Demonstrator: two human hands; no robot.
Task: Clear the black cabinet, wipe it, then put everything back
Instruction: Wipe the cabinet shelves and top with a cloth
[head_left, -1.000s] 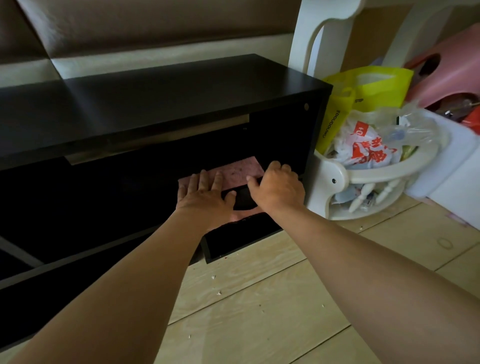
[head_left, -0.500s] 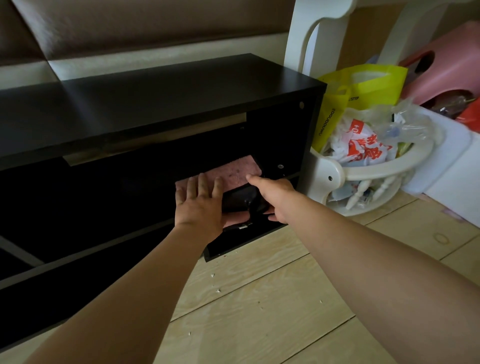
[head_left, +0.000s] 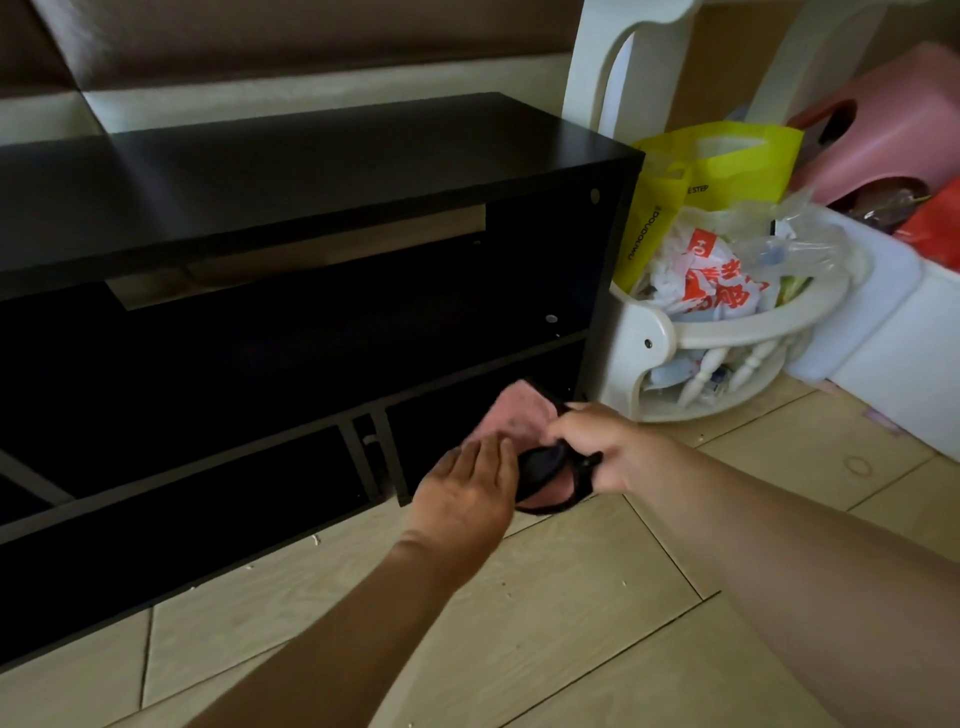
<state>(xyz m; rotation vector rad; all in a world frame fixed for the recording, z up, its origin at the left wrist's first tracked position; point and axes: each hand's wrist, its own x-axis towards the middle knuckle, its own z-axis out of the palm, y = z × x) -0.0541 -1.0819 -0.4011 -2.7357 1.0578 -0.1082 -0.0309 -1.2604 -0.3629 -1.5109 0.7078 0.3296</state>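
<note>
Both hands are now lower and nearer the floor (head_left: 571, 597) than a moment ago, when they were working on the middle shelf; the pink cloth (head_left: 519, 415) and a black item (head_left: 540, 465) have come down with them. A person is reaching toward a low black cabinet (head_left: 311, 166) that is standing on pale wood-look flooring against a wall. The left hand (head_left: 467, 488) is lying flat with its fingers straight and close together, resting against the near side of the black item and cloth. The right hand (head_left: 608, 447) is curling its fingers round the black item from the right, gripping it; what the item is cannot be told in the dim light. The cloth is bunching between and behind the two hands, at the mouth of the cabinet's lower right compartment, with its lower edge hanging out over the floor. The cabinet's shelves are lying in deep shadow. To the right of the cabinet a white basket (head_left: 727, 338) is holding crumpled plastic bags (head_left: 717, 280), with a yellow bag (head_left: 727, 156) standing behind it and a pink stool (head_left: 883, 114) farther right. Small pale crumbs are lying scattered on the floor along the cabinet's front.
</note>
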